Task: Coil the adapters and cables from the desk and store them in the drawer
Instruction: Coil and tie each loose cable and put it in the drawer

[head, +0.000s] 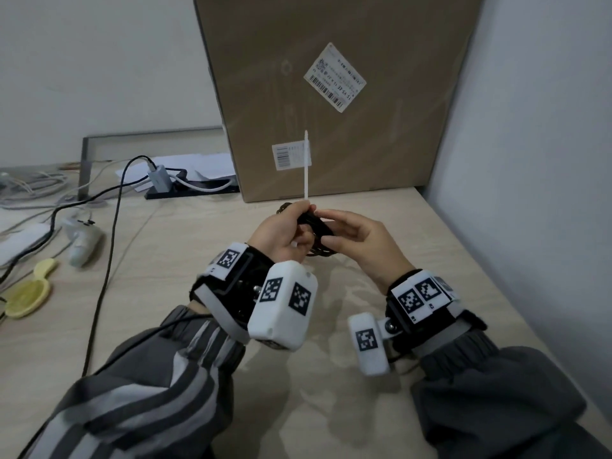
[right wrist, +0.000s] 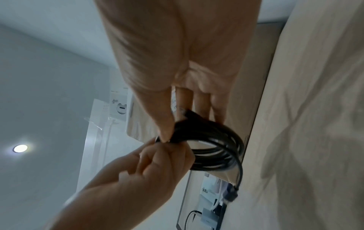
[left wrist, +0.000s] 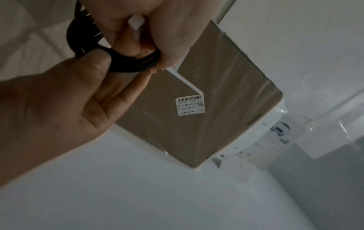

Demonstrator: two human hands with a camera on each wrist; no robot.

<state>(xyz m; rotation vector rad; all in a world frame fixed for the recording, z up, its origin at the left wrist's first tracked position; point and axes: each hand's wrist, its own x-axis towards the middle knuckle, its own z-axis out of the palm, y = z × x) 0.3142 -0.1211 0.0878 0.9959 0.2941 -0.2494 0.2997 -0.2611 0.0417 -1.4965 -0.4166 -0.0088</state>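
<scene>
I hold a coiled black cable (head: 319, 226) (left wrist: 128, 66) (right wrist: 216, 140) between both hands above the desk (head: 198, 260). My left hand (head: 281, 233) (left wrist: 126, 34) (right wrist: 157, 163) is curled round a white zip tie (head: 306, 167) (left wrist: 135, 23) at the coil's edge. The tie's long tail stands straight up, and its short end pokes out under my palm. My right hand (head: 357, 236) (left wrist: 59, 109) (right wrist: 177, 62) pinches the coil between thumb and fingers. One plug of the cable (right wrist: 231, 196) hangs free. No drawer is in view.
A large cardboard box (head: 331, 94) leans against the wall just behind my hands. At the far left are a grey adapter (head: 159, 177), a long black cable (head: 112, 226), white cables (head: 26, 190), a white controller (head: 81, 240) and a yellow object (head: 29, 293). A wall bounds the desk's right edge.
</scene>
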